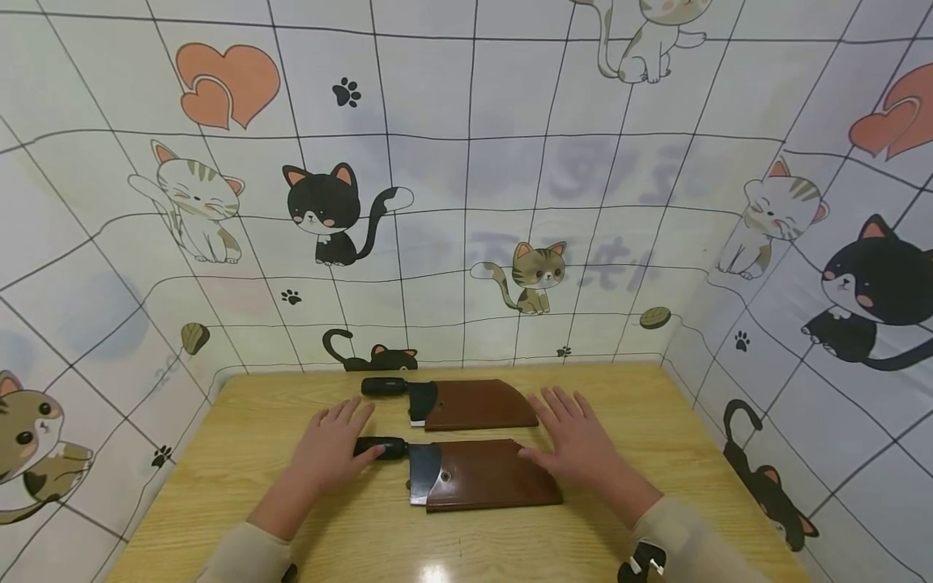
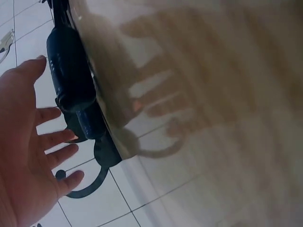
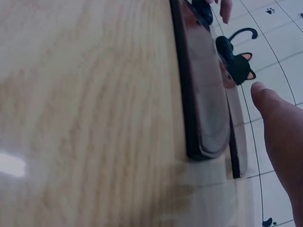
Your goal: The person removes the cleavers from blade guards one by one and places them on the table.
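Note:
Two cleavers with black handles lie one behind the other, blades pointing right. The front cleaver (image 1: 423, 471) sits in a brown leather sheath (image 1: 503, 478) with a metal snap; a second brown sheath (image 1: 474, 402) covers the rear cleaver (image 1: 421, 401). My left hand (image 1: 328, 449) is spread at the handle ends, its thumb over the front handle (image 1: 394, 448) in the head view. The left wrist view shows those fingers extended beside a dark handle (image 2: 71, 71), not wrapped round it. My right hand (image 1: 579, 437), fingers spread and holding nothing, hovers by the sheath tips.
Both cleavers lie on a glossy wooden table (image 1: 350, 534), which reflects the hand in the left wrist view. A white cloth (image 1: 437, 186) with a grid and cartoon cats hangs behind and at both sides. Dark straps (image 1: 641, 560) show near the right cuff.

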A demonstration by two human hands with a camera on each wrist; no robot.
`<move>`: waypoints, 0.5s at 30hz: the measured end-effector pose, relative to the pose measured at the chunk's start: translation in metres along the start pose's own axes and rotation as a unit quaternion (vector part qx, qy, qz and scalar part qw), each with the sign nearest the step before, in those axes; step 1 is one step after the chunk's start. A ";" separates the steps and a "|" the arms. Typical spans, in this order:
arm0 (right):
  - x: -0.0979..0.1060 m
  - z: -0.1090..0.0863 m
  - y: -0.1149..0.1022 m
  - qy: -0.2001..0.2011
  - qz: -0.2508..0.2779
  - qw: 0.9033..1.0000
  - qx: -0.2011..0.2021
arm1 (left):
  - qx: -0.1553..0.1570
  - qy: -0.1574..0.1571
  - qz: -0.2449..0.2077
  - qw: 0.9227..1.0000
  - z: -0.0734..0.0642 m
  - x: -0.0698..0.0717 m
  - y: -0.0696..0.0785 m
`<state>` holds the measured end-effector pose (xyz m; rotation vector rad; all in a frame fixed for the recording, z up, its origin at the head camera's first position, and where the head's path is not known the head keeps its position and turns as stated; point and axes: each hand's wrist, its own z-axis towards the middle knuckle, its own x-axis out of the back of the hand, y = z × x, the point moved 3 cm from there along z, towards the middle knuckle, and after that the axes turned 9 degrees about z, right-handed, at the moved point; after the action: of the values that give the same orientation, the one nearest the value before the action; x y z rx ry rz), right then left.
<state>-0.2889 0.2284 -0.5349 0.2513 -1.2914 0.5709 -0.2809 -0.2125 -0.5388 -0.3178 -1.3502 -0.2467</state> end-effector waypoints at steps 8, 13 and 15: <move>-0.012 -0.004 -0.024 -0.034 0.044 0.998 0.012 | -0.027 -0.015 -0.073 0.997 0.002 -0.003 0.015; -0.018 -0.003 -0.039 -0.042 0.118 0.992 0.022 | -0.041 -0.027 -0.119 0.992 0.005 -0.004 0.021; -0.020 -0.002 -0.045 -0.047 0.142 0.988 0.027 | -0.044 -0.031 -0.134 0.990 0.007 -0.005 0.022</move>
<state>-0.2669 0.1866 -0.5486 0.1395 -1.4161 0.8459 -0.2806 -0.1895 -0.5438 -0.2175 -1.4449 -0.5258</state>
